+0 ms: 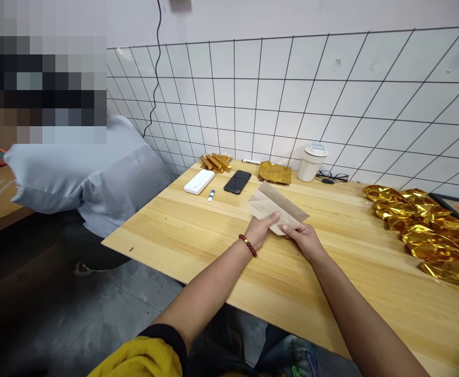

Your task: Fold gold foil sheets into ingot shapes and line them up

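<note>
Between my two hands is a sheet of pale brown paper, partly folded over, held just above the wooden table. My left hand, with a dark red bead bracelet at the wrist, grips its near left side, thumb on top. On the near right edge my right hand pinches the same paper with thumb above and fingers below. The fingers of both hands are mostly hidden beneath the sheet. Behind the paper lies a stack of gold folded paper.
Toward the back of the table are a white power bank, a black phone, a small glue bottle, gold strips, a white cup and glasses. Gold foil pieces line the right. A person in grey sits left.
</note>
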Action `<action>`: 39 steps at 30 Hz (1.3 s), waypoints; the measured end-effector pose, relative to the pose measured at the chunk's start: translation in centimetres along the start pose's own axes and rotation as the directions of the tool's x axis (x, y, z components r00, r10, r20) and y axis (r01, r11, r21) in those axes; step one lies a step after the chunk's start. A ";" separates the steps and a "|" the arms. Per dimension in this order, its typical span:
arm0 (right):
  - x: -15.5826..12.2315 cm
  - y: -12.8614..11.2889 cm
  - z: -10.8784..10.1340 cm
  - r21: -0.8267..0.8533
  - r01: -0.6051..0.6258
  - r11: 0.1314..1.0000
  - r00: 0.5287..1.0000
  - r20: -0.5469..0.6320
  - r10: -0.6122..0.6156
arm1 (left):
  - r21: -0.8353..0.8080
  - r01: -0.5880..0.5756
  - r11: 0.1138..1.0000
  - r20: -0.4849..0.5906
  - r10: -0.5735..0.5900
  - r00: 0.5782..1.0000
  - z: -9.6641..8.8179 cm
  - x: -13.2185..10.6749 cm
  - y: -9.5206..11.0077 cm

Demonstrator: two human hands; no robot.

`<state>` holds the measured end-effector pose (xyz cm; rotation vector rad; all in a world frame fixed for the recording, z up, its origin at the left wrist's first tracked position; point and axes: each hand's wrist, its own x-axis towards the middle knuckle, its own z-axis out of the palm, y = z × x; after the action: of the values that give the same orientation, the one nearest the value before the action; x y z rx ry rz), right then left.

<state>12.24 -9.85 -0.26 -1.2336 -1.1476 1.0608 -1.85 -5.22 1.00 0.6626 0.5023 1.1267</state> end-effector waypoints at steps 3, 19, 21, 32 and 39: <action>0.1 0.0 0.1 0.008 -0.005 1.000 1.000 0.009 0.005 | -0.056 -0.001 0.998 -0.066 -0.003 0.998 -0.4 0.6 0.7; 0.3 0.4 -0.1 -0.029 -0.023 0.999 1.000 -0.007 0.023 | -0.216 0.058 0.975 -0.263 -0.115 0.958 -1.8 2.4 2.8; 0.3 0.3 -0.2 -0.040 -0.003 0.999 1.000 -0.026 0.002 | -0.224 0.060 0.973 -0.261 -0.120 0.958 -1.9 2.6 2.8; 0.7 0.4 -0.4 0.004 0.093 0.996 0.982 -0.163 -0.091 | -0.094 0.090 0.991 -0.032 -0.094 0.995 -1.2 0.9 2.1; 0.3 0.1 -0.2 -0.015 0.047 0.999 0.997 -0.067 -0.048 | 0.059 0.066 0.996 0.063 -0.070 0.996 -0.6 0.2 -0.1</action>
<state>12.47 -9.62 -0.35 -1.2378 -1.1280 0.9705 -2.13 -4.88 0.51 0.7246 0.4996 1.0265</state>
